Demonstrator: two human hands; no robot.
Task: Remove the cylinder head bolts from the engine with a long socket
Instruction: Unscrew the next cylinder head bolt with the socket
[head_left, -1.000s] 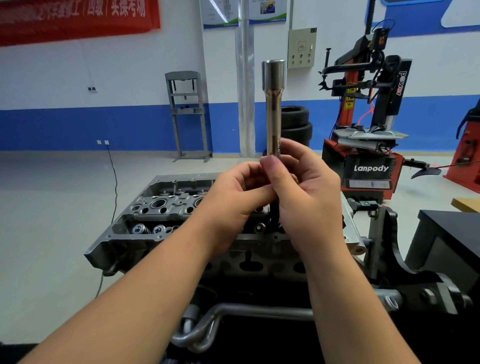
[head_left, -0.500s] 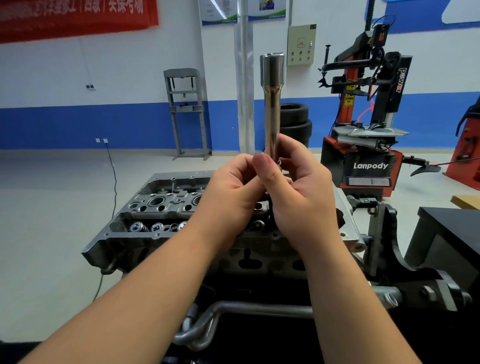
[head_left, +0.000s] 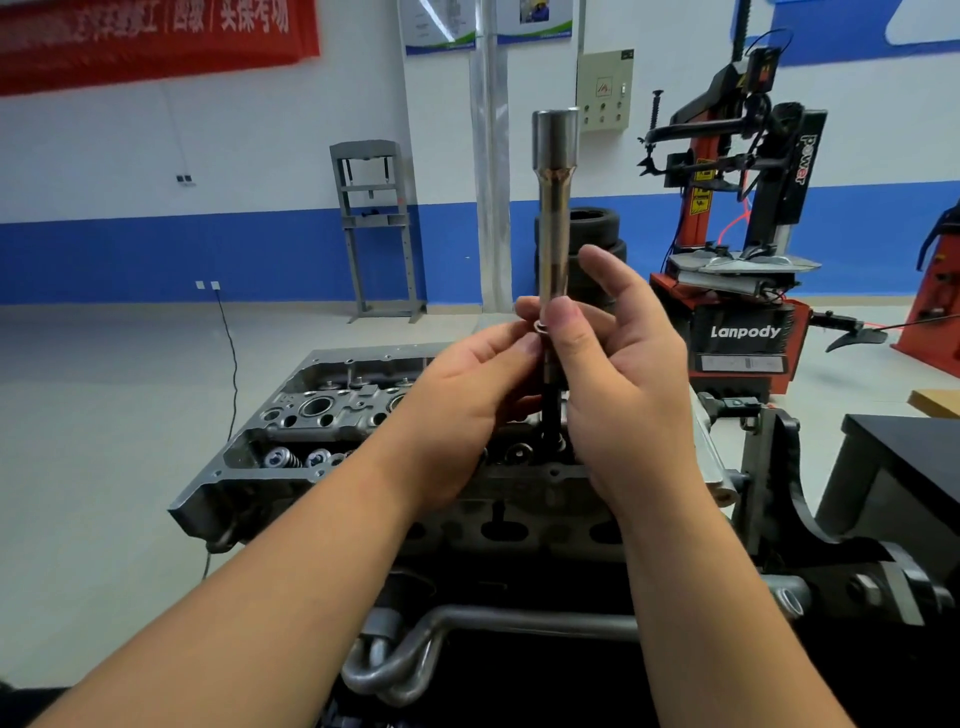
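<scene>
We hold the long socket (head_left: 554, 208) upright above the engine (head_left: 332, 415), its wide end at the top and its narrow shaft running down between our two hands. Our right hand (head_left: 618, 374) pinches the shaft between thumb and curled fingers near its lower end, while the index finger stands up straight beside the shaft. Our left hand (head_left: 467, 410) comes in from the left with its fingers curled toward the same spot, the thumb tip meeting the base of the socket, where a small metal ring shows. Below the socket a dark cylinder head bolt (head_left: 550, 410) hangs straight down, its lower end just over the exposed cylinder head; we cannot tell whether it still sits in its hole. Valve springs (head_left: 283, 458) line the near edge of the head on the left. Behind the engine stand a grey shop press (head_left: 375, 228), stacked tires (head_left: 597, 234) and a red and black tire changer (head_left: 737, 291) against a white and blue wall.
</scene>
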